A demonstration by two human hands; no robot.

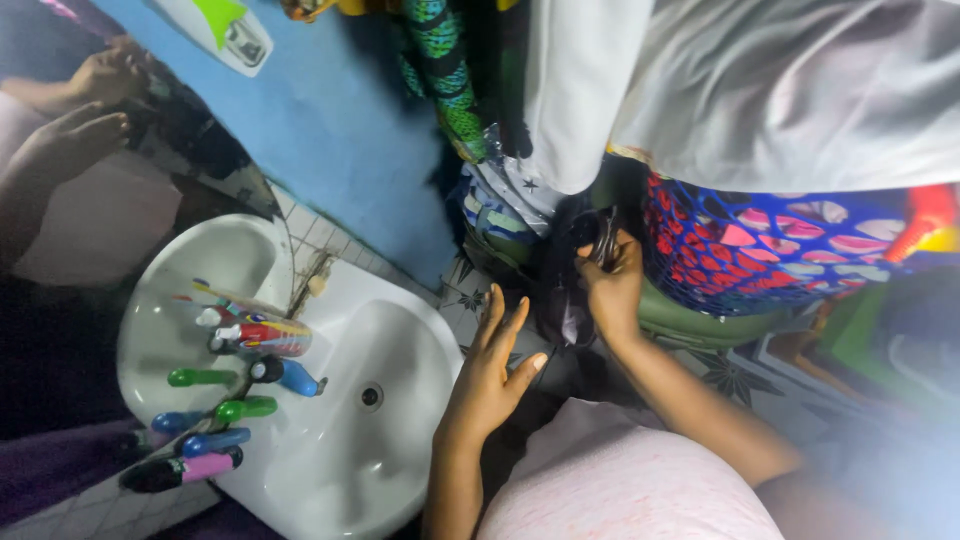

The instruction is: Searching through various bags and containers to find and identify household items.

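My right hand (610, 285) is closed on a small dark object (596, 235) with a dark strap or cloth hanging below it, held up against hanging clothes. My left hand (492, 372) hovers open with fingers spread, just right of the white sink (340, 440), touching nothing. A pink garment (610, 480) covers my lap below both hands.
A mirror (120, 200) at left reflects hands and the basin. Several toothbrushes and tubes (240, 385) lie along the sink's left edge. Hanging clothes, a white cloth (750, 80) and a blue net bag with red items (760, 245) fill the upper right. The wall (320, 120) is blue.
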